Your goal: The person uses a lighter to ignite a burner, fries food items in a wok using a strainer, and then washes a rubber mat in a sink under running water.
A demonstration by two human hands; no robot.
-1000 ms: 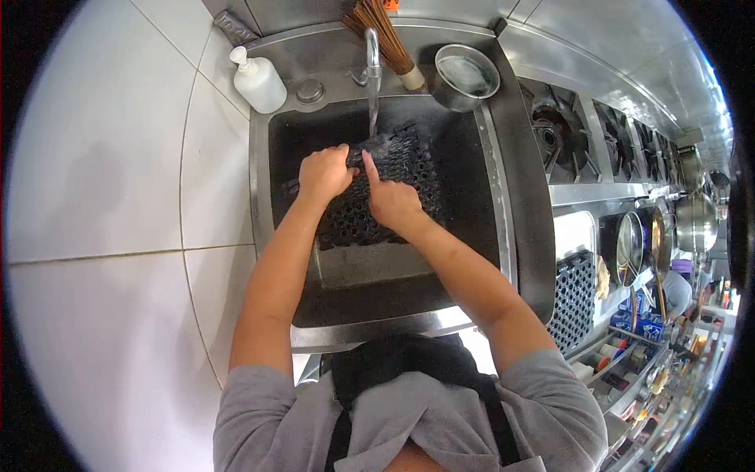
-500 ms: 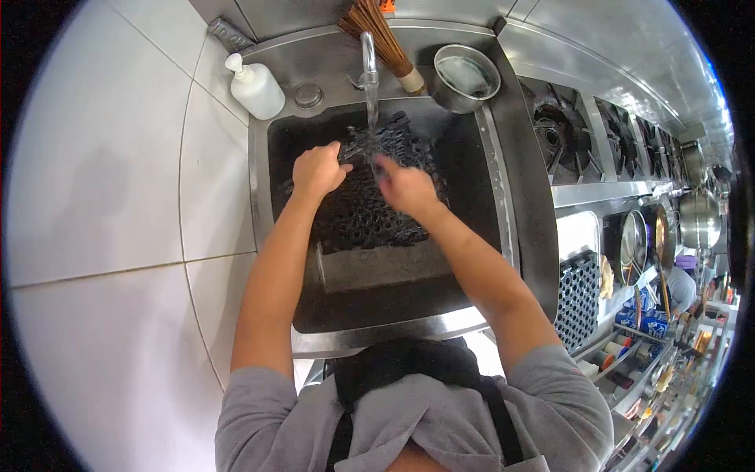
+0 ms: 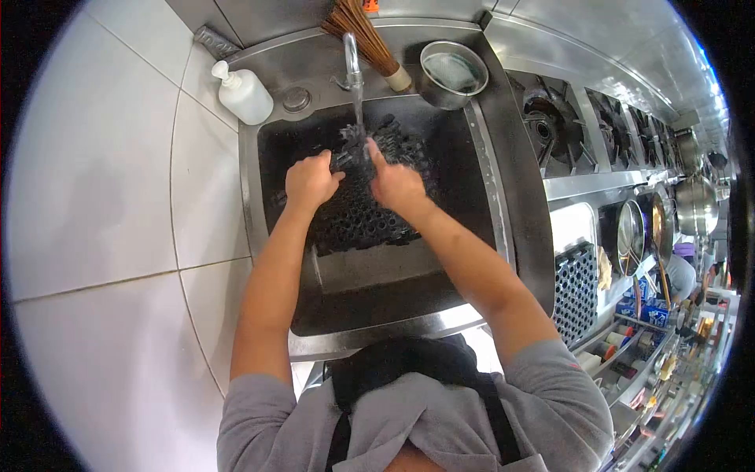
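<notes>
A black rubber mat (image 3: 366, 216) full of round holes lies in the sink (image 3: 377, 315). Its upper part is bunched beneath the running tap (image 3: 351, 59). At the mat's upper left, my left hand (image 3: 310, 182) is closed on its edge, thumb towards the middle. My right hand (image 3: 399, 186) is over the upper right of the mat, its index finger stretched into the stream and the other fingers curled, with nothing seen in it. Water splashes over the bunched part and blurs its detail.
Behind the sink stand a white pump bottle (image 3: 245, 96), a bundled bamboo brush (image 3: 368, 47) and a round metal pot (image 3: 452, 75). Gas burners (image 3: 546, 126) line the right side, with another perforated black mat (image 3: 576, 291) below them. A tiled wall (image 3: 94, 204) borders the left.
My right hand's index finger has straightened and moved up into the water stream. My left hand keeps hold of the mat. The whole view has shifted slightly.
</notes>
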